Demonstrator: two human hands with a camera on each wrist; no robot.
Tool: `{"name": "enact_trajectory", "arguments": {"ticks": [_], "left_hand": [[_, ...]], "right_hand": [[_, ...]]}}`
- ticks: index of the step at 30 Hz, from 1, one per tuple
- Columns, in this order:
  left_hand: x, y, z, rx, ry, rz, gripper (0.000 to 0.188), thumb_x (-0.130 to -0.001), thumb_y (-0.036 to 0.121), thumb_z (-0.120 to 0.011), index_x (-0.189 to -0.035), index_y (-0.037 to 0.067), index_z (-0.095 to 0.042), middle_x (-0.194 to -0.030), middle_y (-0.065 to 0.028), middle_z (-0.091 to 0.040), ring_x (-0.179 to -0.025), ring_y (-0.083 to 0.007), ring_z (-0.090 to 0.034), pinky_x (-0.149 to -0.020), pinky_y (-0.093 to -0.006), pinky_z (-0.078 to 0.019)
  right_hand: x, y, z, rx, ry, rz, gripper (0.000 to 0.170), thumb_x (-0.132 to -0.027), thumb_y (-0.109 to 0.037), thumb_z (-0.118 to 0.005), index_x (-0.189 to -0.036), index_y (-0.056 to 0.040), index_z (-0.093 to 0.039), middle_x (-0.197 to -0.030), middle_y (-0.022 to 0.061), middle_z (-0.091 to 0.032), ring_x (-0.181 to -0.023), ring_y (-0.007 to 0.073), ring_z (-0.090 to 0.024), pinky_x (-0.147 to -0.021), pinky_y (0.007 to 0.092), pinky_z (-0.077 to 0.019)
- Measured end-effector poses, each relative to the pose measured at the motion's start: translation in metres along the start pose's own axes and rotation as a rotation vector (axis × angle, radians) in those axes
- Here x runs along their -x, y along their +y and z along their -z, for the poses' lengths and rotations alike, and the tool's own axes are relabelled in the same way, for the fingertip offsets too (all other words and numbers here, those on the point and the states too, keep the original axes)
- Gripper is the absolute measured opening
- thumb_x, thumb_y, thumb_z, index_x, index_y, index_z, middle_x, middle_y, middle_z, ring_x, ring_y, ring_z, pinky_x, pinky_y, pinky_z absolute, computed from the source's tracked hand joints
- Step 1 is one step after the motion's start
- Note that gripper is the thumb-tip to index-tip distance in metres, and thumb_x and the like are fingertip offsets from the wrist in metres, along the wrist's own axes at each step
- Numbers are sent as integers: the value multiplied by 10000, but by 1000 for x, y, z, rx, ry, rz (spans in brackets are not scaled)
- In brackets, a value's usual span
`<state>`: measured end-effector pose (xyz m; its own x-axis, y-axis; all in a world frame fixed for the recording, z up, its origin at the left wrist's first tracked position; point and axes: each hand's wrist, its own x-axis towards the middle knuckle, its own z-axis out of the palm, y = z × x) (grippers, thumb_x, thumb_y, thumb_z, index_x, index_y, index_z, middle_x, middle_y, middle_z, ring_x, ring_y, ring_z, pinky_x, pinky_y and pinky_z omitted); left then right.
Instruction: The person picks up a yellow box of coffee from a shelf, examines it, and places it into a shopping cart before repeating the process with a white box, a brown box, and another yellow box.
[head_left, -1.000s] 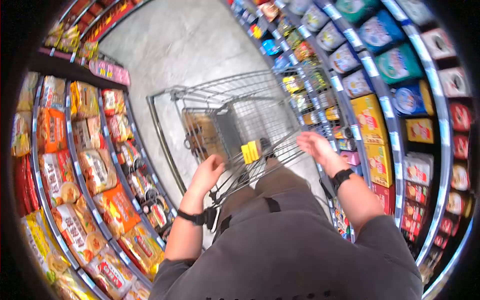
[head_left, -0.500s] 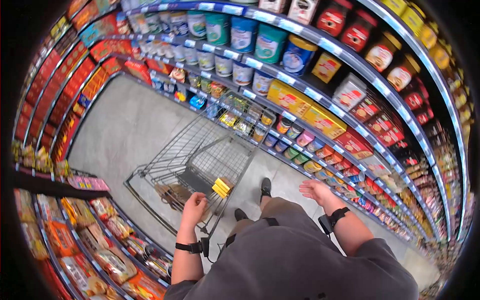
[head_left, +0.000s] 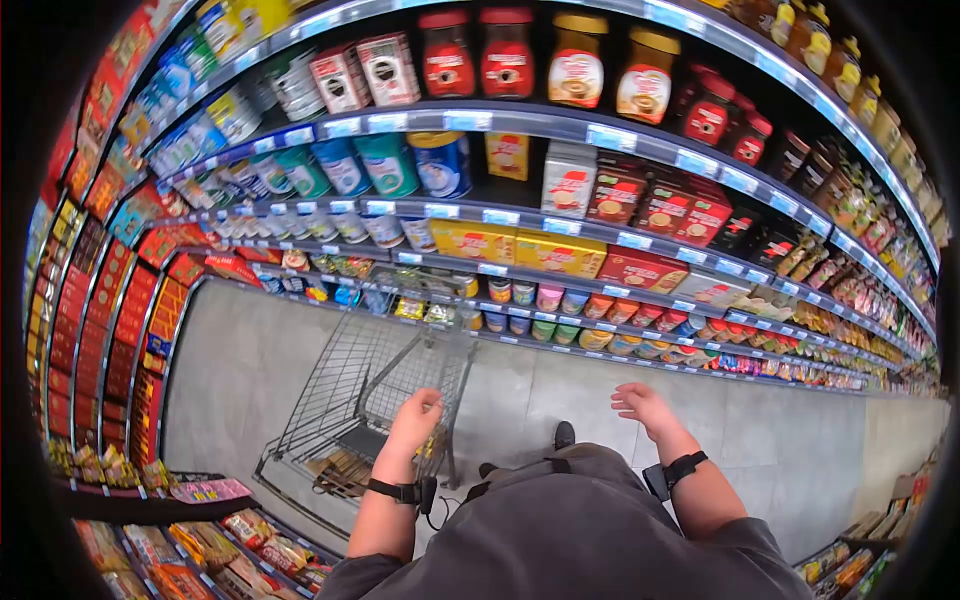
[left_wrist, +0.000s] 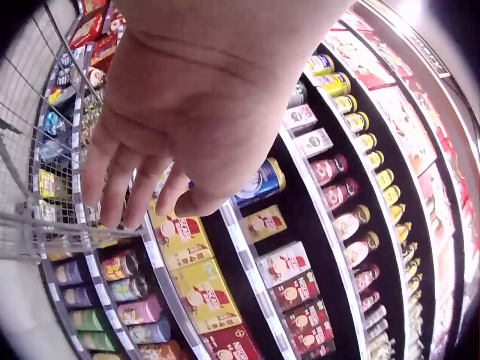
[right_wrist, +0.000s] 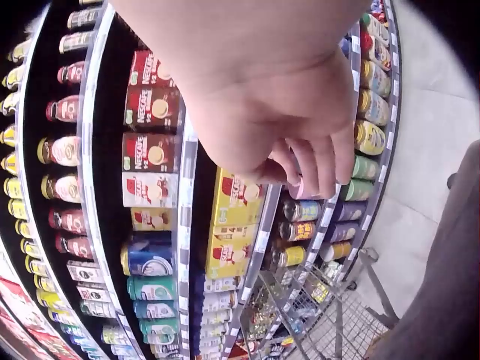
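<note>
The cart (head_left: 340,395) lies ahead and to my left, slanting across the floor beside the shelves (head_left: 555,124). My left hand (head_left: 412,422) is nearer, in line with its near end, fingers loosely bent, gripping nothing. My right hand (head_left: 645,408) sits farther right, fingers relaxed, also empty.

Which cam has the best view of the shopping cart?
Head view: it shows most of the cart, including the basket's outline and its lower frame, though the left hand overlaps it. Left wrist: only wire mesh and bars at the left edge. Right wrist: just some bars and mesh at the bottom.
</note>
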<state>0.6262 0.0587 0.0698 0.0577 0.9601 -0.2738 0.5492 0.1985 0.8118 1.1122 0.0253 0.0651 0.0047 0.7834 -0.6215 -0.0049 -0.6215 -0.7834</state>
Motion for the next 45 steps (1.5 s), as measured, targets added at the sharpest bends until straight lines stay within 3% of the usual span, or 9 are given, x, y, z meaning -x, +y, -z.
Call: {"name": "enact_trajectory", "arguments": {"ticks": [4, 10, 15, 21, 26, 35, 37, 41, 45], "left_hand": [[-31, 74, -36, -189, -83, -39, 335, -941, 212, -665, -1222, 33, -636, -1083, -142, -742, -931, -293, -702, -822, -414, -553], [-75, 140, -80, -237, -87, -191, 309, -919, 201, -655, -1184, 42, -639, -1011, -162, -739, -914, -349, -708, -810, -436, -554], [-103, 165, -103, -289, -93, -194, 315, -923, 199, -661, -1192, 35, -636, -1046, -162, -732, -928, -341, -706, -819, -430, -553], [-127, 200, -106, -218, -20, -216, 318, -919, 140, -669, -1210, 18, -629, -1104, -175, -717, -948, -319, -706, -840, -411, -559], [-170, 222, -86, -98, 101, -300, 323, -912, 56, -676, -1220, -14, -607, -1182, -168, -680, -923, -266, -705, -791, -362, -570], [-275, 289, -36, -47, 89, -502, 421, -923, 35, -684, -1322, 40, -549, -1256, -134, -596, -875, -206, -680, -707, -320, -548], [-294, 307, -28, 10, 65, -569, 432, -933, 33, -684, -1339, 37, -536, -1193, -96, -635, -903, -171, -666, -734, -295, -550], [-339, 314, -23, -12, 0, -633, 525, -910, 85, -741, -1372, 20, -502, -1075, -125, -665, -828, -214, -677, -714, -325, -555], [-375, 312, -26, -173, -117, -613, 361, -903, 258, -765, -1100, -29, -671, -861, -174, -709, -784, -314, -691, -717, -392, -552]], "right_hand": [[12, 0, 53, -42, 74, 29, 363, -1004, -217, -570, -1310, -21, -579, -1234, 130, -684, -1139, 248, -670, -950, 378, -533], [-6, 2, 131, -97, 110, 55, 363, -996, -189, -558, -1312, -12, -580, -1239, 145, -681, -1133, 264, -671, -964, 404, -528], [-36, -22, 158, -126, 82, 126, 349, -993, -152, -515, -1300, 0, -585, -1235, 145, -684, -1130, 257, -672, -955, 386, -529], [-56, -88, 130, -93, -29, 211, 336, -990, -81, -480, -1302, -10, -585, -1245, 135, -683, -1125, 236, -671, -962, 367, -522], [-75, -151, 86, 37, -180, 451, 376, -950, 12, -520, -1322, -15, -572, -1239, 98, -679, -1129, 217, -668, -950, 338, -521], [-95, -289, 3, 342, -107, 754, 511, -918, 67, -545, -1419, -31, -527, -1389, 125, -568, -1161, 215, -653, -947, 330, -530], [-99, -319, -9, 382, -71, 775, 560, -902, 82, -555, -1448, -32, -506, -1454, 138, -514, -1173, 227, -647, -951, 340, -537], [-118, -351, -26, 403, 25, 848, 585, -894, 84, -574, -1463, -10, -477, -1496, 156, -468, -1171, 245, -645, -936, 349, -554], [-136, -360, -38, 463, 78, 807, 566, -907, 61, -599, -1455, 7, -471, -1432, 173, -496, -1165, 244, -651, -890, 337, -573]]}}
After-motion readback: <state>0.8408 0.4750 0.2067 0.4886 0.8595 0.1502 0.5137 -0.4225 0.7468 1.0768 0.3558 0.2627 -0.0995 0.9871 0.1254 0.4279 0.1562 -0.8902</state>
